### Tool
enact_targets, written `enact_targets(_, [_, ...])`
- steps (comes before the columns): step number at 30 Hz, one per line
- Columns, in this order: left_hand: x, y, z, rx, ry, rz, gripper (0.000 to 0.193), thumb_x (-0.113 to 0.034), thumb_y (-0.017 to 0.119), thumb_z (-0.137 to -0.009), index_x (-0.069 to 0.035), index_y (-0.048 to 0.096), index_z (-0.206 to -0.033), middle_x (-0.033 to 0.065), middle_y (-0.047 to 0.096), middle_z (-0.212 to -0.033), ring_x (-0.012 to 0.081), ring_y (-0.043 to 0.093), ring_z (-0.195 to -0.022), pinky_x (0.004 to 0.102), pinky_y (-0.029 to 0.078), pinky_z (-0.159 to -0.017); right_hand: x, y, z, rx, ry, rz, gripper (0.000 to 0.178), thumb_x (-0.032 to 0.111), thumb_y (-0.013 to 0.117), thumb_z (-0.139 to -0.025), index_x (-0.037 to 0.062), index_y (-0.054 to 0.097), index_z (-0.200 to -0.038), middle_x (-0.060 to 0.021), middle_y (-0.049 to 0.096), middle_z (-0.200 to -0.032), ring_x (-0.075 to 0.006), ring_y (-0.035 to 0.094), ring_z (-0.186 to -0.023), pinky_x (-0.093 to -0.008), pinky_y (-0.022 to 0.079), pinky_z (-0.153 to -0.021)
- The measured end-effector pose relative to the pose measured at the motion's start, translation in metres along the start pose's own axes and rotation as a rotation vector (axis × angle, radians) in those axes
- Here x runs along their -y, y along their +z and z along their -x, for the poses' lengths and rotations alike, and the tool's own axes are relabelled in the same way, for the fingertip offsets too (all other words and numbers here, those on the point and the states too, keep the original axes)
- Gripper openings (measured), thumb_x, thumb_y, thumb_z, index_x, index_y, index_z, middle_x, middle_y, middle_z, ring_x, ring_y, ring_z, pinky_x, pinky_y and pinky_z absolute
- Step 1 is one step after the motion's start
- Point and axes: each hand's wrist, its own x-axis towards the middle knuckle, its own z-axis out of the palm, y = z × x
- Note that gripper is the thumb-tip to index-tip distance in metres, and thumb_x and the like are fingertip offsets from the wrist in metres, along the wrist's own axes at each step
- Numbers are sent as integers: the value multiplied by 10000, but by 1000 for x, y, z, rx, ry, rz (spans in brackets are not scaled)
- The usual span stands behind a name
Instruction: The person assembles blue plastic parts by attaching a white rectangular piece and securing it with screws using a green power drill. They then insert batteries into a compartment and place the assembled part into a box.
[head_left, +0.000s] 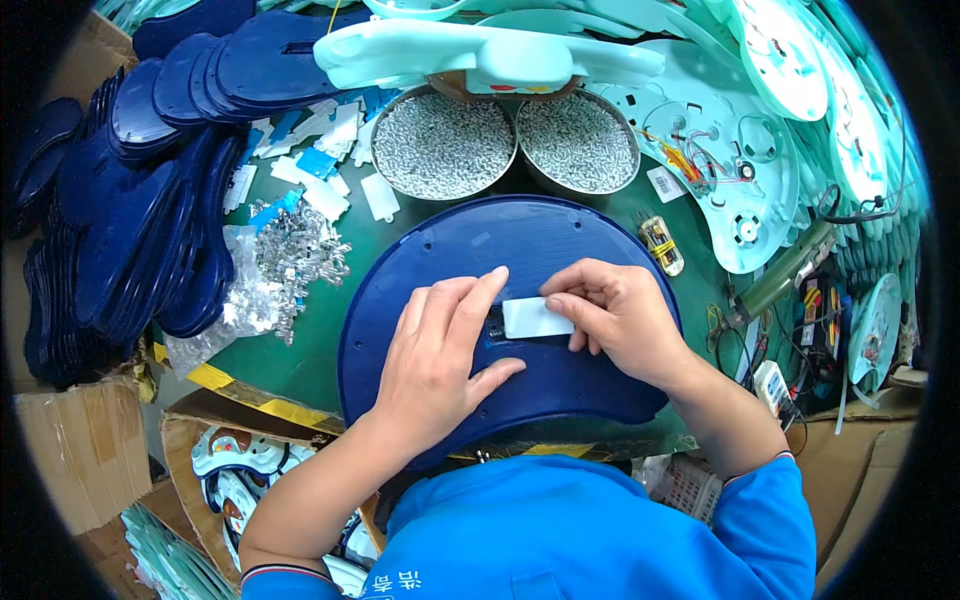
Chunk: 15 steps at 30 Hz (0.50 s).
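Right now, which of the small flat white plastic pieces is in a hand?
The white rectangular plastic piece in the right hand; the other white pieces lie loose on the green table.

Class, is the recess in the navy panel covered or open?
At least partly open: the recess shows dark beside the left edge of the white cover, whose right end the right hand pinches.

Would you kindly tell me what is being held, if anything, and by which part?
The right hand pinches the white plate at its right end; the left hand lies over the blue panel.
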Motion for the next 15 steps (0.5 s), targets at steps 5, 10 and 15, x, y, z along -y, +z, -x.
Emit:
enact_targets(5, [6, 12, 1, -25, -78, 160, 869, -140, 878, -714, -67, 448, -1465, 117, 635, -1159, 286, 589, -974, 387, 495, -831, 7, 19, -6, -52, -13, -1, 161, 129, 671, -968, -12, 712, -1033, -90, 719, -779, -90, 656, -585, -254, 510, -493])
enact_targets(10, [5, 8, -2, 38, 18, 30, 537, -45, 792, -764, -103, 651, -1278, 83, 611, -1066, 290, 577, -958, 411, 484, -854, -15, 23, 2, -274, -446, 390, 301, 171, 732, -915, 11, 676, -1164, -109, 647, -880, -196, 667, -650, -311, 530, -543])
enact_targets(15, [-5, 8, 4, 40, 70, -79, 356, -22, 719, -755, -51, 724, -1109, 111, 623, -1074, 315, 588, -994, 424, 478, -868, -36, 7, 36, -221, -649, 978, 542, 212, 783, -814, 1, 628, -1289, -78, 543, -869, -221, 608, -738, -344, 513, -583])
